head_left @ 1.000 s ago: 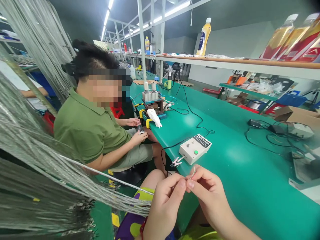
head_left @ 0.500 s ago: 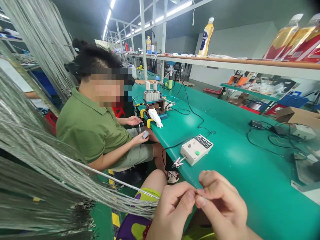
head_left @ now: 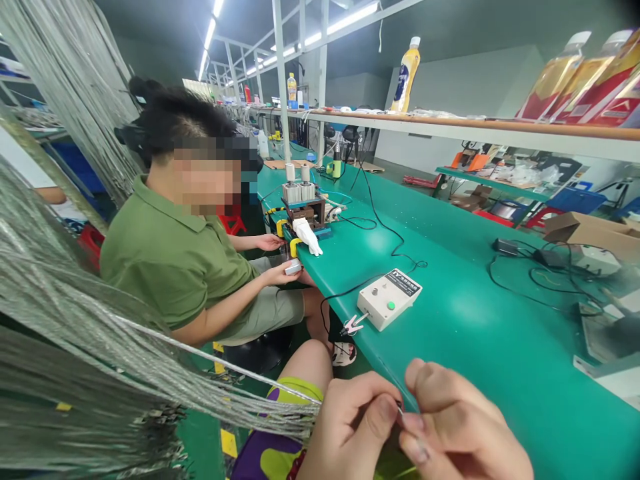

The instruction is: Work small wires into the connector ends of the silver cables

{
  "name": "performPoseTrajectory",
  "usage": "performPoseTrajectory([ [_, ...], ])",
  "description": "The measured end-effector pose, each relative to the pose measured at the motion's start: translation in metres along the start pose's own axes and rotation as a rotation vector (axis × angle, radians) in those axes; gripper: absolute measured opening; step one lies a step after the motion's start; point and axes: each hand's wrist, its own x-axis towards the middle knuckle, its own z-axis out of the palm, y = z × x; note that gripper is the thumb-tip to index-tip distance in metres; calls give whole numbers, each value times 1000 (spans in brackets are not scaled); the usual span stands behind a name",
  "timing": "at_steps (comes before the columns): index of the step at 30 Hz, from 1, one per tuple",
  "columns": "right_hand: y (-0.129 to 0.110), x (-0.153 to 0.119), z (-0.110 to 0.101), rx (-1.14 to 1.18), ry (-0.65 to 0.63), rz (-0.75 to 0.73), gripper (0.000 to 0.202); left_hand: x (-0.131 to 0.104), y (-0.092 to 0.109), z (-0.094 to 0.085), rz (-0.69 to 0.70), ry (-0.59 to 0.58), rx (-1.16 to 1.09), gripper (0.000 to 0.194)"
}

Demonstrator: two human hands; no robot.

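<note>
At the bottom of the view, my left hand point(head_left: 357, 427) is closed, with thumb and forefinger pinching a thin cable end point(head_left: 399, 409). A bundle of silver braided cables point(head_left: 250, 403) comes from the left across my lap and passes behind that hand. My right hand point(head_left: 457, 423) is close beside it, fingers curled, with thumb and forefinger at the tip of the same cable end. Just beyond my hands, a white box with a green button point(head_left: 387, 303) lies on the green bench point(head_left: 465, 347). A small clip point(head_left: 354, 325) sticks out from its front.
A co-worker in a green shirt point(head_left: 170, 260) sits to the left, holding a small grey piece point(head_left: 293, 267). In front of them a clamping fixture point(head_left: 305, 200) stands with a white glove point(head_left: 306, 235) beside it. Black leads point(head_left: 545, 263) lie at right. Bottles point(head_left: 406, 75) stand on the shelf above.
My right hand has shifted right and slightly down, opening a small gap from the left fingertips where the dark cable end now shows. The co-worker's grey piece has turned in their hand.
</note>
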Motion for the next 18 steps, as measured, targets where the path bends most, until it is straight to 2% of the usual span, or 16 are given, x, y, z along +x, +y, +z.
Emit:
performPoseTrajectory([
  [3, 1, 8, -2, 216, 129, 323, 15, 0, 3, 2, 27, -57, 3, 56],
  [6, 11, 26, -13, 463, 284, 631, 25, 1, 1, 1, 6, -92, -9, 61],
  [8, 22, 38, -24, 536, 451, 742, 27, 1, -3, 0, -17, -102, -38, 62],
  [10, 32, 43, -32, 518, 620, 755, 28, 3, -8, -2, -29, -81, -109, 60],
  [11, 36, 42, -32, 501, 633, 751, 28, 4, -11, -2, -23, -62, -157, 58],
  [13, 39, 33, -26, 509, 487, 779, 25, 8, -16, -2, -4, -35, -252, 53],
  [16, 36, 13, -9, 547, 110, 787, 22, 13, -22, -1, 3, -36, -336, 52],
  [18, 35, 5, -1, 514, -16, 725, 11, 14, -24, -1, -3, -35, -348, 53],
])
